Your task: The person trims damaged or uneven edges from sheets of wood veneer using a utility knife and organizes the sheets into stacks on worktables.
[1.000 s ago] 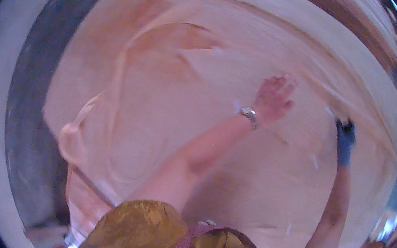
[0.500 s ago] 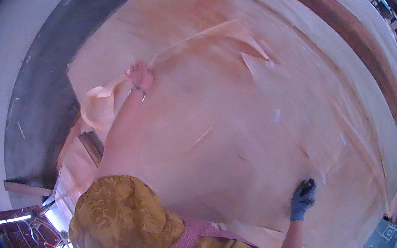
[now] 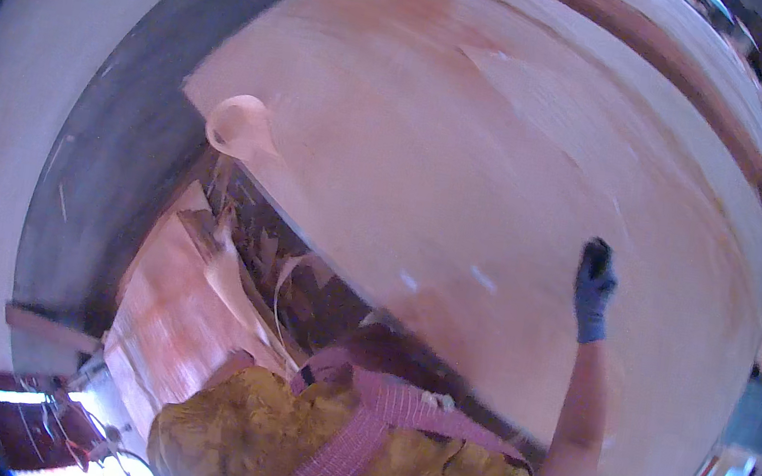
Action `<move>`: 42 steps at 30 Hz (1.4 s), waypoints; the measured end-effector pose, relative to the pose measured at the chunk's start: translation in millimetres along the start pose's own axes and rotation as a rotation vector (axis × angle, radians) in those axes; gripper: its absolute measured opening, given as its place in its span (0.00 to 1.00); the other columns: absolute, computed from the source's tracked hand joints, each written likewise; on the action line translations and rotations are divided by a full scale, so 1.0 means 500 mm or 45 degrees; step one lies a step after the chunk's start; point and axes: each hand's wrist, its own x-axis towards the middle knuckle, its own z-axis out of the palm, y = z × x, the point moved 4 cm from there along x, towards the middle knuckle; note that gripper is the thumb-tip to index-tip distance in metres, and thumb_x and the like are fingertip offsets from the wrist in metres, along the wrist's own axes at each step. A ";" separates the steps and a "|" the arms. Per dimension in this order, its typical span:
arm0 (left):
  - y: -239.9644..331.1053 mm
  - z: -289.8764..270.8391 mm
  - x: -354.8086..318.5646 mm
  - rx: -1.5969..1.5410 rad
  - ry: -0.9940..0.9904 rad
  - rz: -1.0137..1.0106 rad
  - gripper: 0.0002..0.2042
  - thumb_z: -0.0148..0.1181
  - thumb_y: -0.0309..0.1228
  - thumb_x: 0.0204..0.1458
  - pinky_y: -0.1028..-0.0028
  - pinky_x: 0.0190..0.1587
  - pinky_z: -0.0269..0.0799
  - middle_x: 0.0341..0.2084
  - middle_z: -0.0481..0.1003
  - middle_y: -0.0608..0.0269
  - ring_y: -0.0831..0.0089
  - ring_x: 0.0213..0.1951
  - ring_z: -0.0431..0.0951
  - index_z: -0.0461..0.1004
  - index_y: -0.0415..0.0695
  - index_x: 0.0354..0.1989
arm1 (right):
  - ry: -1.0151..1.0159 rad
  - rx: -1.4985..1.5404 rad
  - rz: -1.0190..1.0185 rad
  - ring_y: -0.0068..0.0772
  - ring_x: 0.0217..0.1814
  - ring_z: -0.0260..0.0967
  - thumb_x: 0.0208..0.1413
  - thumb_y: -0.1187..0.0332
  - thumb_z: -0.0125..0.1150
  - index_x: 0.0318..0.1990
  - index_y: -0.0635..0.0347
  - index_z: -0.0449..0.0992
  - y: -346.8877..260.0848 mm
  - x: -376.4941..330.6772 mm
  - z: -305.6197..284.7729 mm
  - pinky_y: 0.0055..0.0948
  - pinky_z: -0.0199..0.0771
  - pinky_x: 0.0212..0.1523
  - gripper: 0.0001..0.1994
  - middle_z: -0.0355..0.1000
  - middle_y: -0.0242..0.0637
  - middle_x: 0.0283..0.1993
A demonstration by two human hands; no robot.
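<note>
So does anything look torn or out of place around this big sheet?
Yes: near the left corner of the big sheet, a pale strip curls into a loop, odd against the flat surface around it. Whether it's attached, I can't tell. Torn-looking scraps lie jumbled in the dark gap beside the near edge.

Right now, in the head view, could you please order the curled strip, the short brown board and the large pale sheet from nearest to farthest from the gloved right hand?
1. Large pale sheet: spread beneath the gloved right hand.
2. Curled strip: well to the left, near the sheet's left corner.
3. Short brown board: farthest left, beyond the sheet's edge.
</note>
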 end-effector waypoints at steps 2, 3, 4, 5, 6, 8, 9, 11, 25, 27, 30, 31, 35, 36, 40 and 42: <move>-0.038 0.088 -0.155 0.063 -0.213 0.168 0.23 0.50 0.39 0.58 0.59 0.30 0.74 0.31 0.78 0.50 0.55 0.30 0.80 0.62 0.42 0.59 | -0.156 0.348 0.049 0.31 0.47 0.75 0.61 0.66 0.55 0.50 0.65 0.73 -0.081 -0.187 -0.067 0.29 0.73 0.51 0.14 0.77 0.42 0.46; -0.023 0.128 -0.219 0.092 -0.326 0.285 0.23 0.50 0.39 0.58 0.59 0.30 0.74 0.31 0.78 0.50 0.55 0.30 0.80 0.63 0.42 0.59 | -0.260 0.294 0.068 0.34 0.46 0.75 0.60 0.65 0.56 0.50 0.63 0.72 -0.109 -0.261 -0.107 0.31 0.74 0.49 0.15 0.76 0.44 0.45; 0.004 0.166 -0.279 0.128 -0.441 0.414 0.23 0.50 0.39 0.58 0.60 0.30 0.74 0.31 0.78 0.50 0.55 0.31 0.80 0.63 0.42 0.59 | -0.362 0.232 0.085 0.38 0.45 0.76 0.58 0.63 0.57 0.50 0.62 0.72 -0.133 -0.337 -0.151 0.33 0.75 0.47 0.16 0.76 0.45 0.44; 0.030 0.200 -0.342 0.169 -0.556 0.534 0.22 0.50 0.39 0.57 0.60 0.30 0.74 0.31 0.78 0.50 0.55 0.31 0.80 0.63 0.41 0.58 | -0.492 -0.021 0.121 0.43 0.44 0.76 0.57 0.60 0.58 0.50 0.60 0.72 -0.139 -0.415 -0.202 0.36 0.75 0.45 0.17 0.76 0.47 0.43; 0.059 0.231 -0.398 0.215 -0.660 0.661 0.22 0.51 0.39 0.57 0.60 0.30 0.75 0.31 0.79 0.50 0.56 0.31 0.80 0.64 0.41 0.58 | -0.569 -0.063 0.191 0.47 0.43 0.75 0.56 0.59 0.59 0.48 0.58 0.72 -0.129 -0.489 -0.248 0.39 0.75 0.43 0.16 0.75 0.48 0.41; 0.140 0.282 -0.502 0.303 -0.826 0.890 0.22 0.51 0.40 0.57 0.60 0.30 0.75 0.31 0.79 0.50 0.56 0.31 0.80 0.64 0.41 0.57 | -0.585 -0.144 0.260 0.51 0.40 0.74 0.55 0.59 0.59 0.44 0.56 0.73 -0.074 -0.608 -0.342 0.41 0.74 0.39 0.14 0.75 0.48 0.38; 0.175 0.305 -0.555 0.347 -0.897 0.990 0.22 0.51 0.40 0.57 0.60 0.30 0.75 0.31 0.79 0.50 0.56 0.31 0.80 0.65 0.41 0.57 | -0.534 -0.190 0.261 0.50 0.40 0.74 0.55 0.61 0.59 0.43 0.56 0.73 -0.039 -0.660 -0.394 0.41 0.74 0.38 0.12 0.75 0.47 0.38; 0.237 0.337 -0.711 0.449 -0.987 1.154 0.22 0.51 0.40 0.57 0.61 0.30 0.75 0.31 0.79 0.50 0.57 0.31 0.80 0.65 0.40 0.56 | -0.465 -0.204 0.341 0.50 0.39 0.74 0.55 0.62 0.59 0.42 0.56 0.73 0.031 -0.804 -0.528 0.41 0.74 0.37 0.11 0.75 0.46 0.37; 0.543 0.571 -1.454 0.698 -0.957 1.317 0.22 0.53 0.43 0.56 0.63 0.31 0.76 0.31 0.79 0.50 0.59 0.32 0.81 0.70 0.38 0.52 | -0.036 -0.442 0.850 0.50 0.43 0.72 0.54 0.61 0.62 0.47 0.59 0.72 0.572 -1.179 -1.423 0.41 0.72 0.44 0.16 0.73 0.46 0.39; 0.576 0.569 -1.565 0.703 -0.935 1.293 0.22 0.54 0.43 0.56 0.63 0.31 0.76 0.31 0.79 0.50 0.60 0.32 0.81 0.71 0.38 0.51 | -0.068 -0.612 0.740 0.49 0.49 0.70 0.52 0.58 0.64 0.51 0.56 0.72 0.626 -1.181 -1.552 0.41 0.72 0.47 0.21 0.71 0.43 0.48; 0.615 0.591 -1.754 0.693 -0.940 1.268 0.22 0.54 0.44 0.55 0.64 0.31 0.76 0.31 0.79 0.50 0.60 0.32 0.81 0.72 0.38 0.50 | -0.091 -0.665 0.795 0.47 0.53 0.69 0.49 0.50 0.65 0.58 0.50 0.67 0.723 -1.159 -1.726 0.41 0.74 0.48 0.30 0.68 0.44 0.52; 0.629 0.598 -1.816 0.698 -0.935 1.260 0.22 0.54 0.44 0.55 0.64 0.32 0.76 0.31 0.80 0.50 0.60 0.32 0.81 0.72 0.37 0.50 | -0.134 -0.711 0.707 0.47 0.53 0.69 0.48 0.51 0.65 0.59 0.50 0.65 0.750 -1.143 -1.767 0.41 0.74 0.48 0.31 0.67 0.45 0.52; 0.662 0.664 -2.074 0.629 -0.908 1.207 0.23 0.55 0.45 0.55 0.65 0.32 0.76 0.31 0.80 0.50 0.61 0.33 0.82 0.74 0.37 0.48 | -0.362 -0.660 0.214 0.50 0.45 0.71 0.49 0.58 0.65 0.54 0.52 0.69 0.898 -1.019 -1.853 0.43 0.75 0.43 0.24 0.68 0.48 0.46; 0.707 0.696 -2.142 0.637 -0.883 1.223 0.23 0.55 0.45 0.55 0.65 0.32 0.76 0.31 0.80 0.50 0.61 0.33 0.82 0.74 0.37 0.48 | -0.496 -0.602 0.130 0.51 0.45 0.71 0.47 0.61 0.67 0.51 0.51 0.70 0.963 -1.002 -1.864 0.43 0.75 0.43 0.23 0.68 0.47 0.45; 0.658 0.746 -2.355 0.742 -0.648 1.141 0.23 0.55 0.46 0.55 0.65 0.32 0.77 0.32 0.80 0.51 0.62 0.33 0.82 0.76 0.36 0.47 | -0.679 -0.387 -0.270 0.51 0.37 0.72 0.51 0.64 0.59 0.36 0.55 0.71 0.990 -0.866 -1.865 0.44 0.73 0.37 0.08 0.68 0.45 0.35; 0.761 0.646 -2.563 0.012 -0.849 0.979 0.24 0.52 0.49 0.56 0.64 0.36 0.77 0.32 0.80 0.52 0.62 0.35 0.82 0.78 0.37 0.41 | -0.688 -0.270 -0.323 0.52 0.34 0.72 0.53 0.63 0.56 0.36 0.56 0.70 0.974 -0.805 -1.916 0.46 0.72 0.35 0.08 0.69 0.45 0.33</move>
